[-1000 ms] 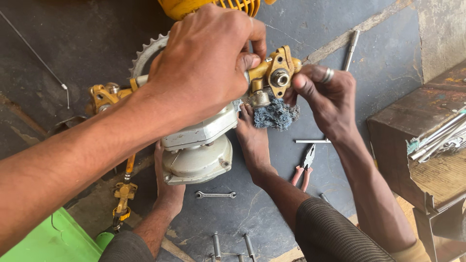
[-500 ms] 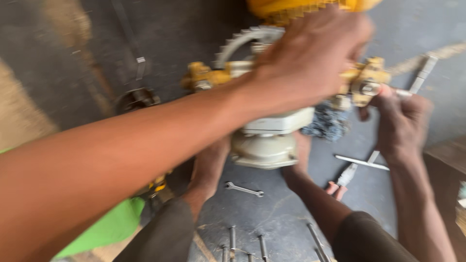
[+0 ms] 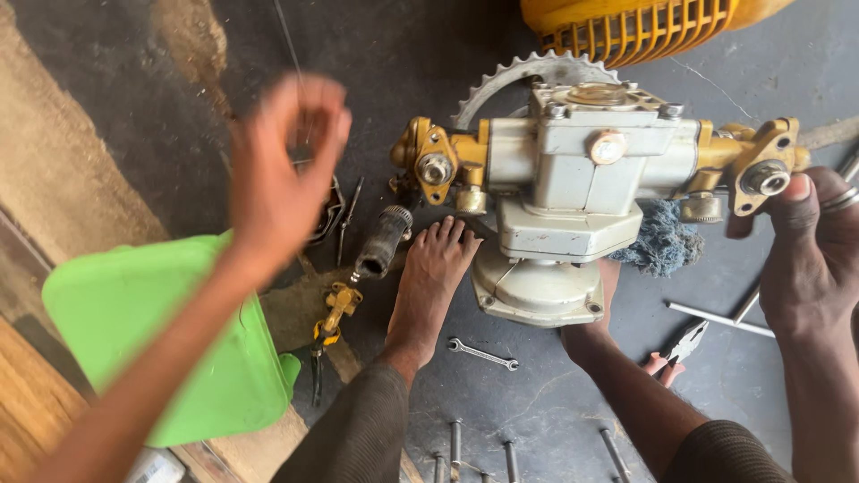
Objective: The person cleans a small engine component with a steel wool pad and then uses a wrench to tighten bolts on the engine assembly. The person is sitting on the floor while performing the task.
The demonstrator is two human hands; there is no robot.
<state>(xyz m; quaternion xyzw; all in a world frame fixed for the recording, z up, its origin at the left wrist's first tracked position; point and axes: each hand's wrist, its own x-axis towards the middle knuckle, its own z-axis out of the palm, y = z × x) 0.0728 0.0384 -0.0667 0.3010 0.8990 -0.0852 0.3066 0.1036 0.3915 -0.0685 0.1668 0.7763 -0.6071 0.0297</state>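
The grey and yellow pump body (image 3: 573, 179) stands on the floor (image 3: 555, 394), braced between two bare feet. It is held only by the right hand (image 3: 810, 259), gripped at the yellow end flange (image 3: 761, 174). The blurred left hand (image 3: 282, 179) is raised apart, fingers loosely spread, holding nothing. With one-sided support, tipping toward the sprocket (image 3: 523, 80) could be caused.

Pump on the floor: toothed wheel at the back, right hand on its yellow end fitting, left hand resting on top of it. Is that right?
Not quite: the head view shows the left hand raised clear of the pump, blurred, off to its left. The right hand does hold the yellow end fitting.
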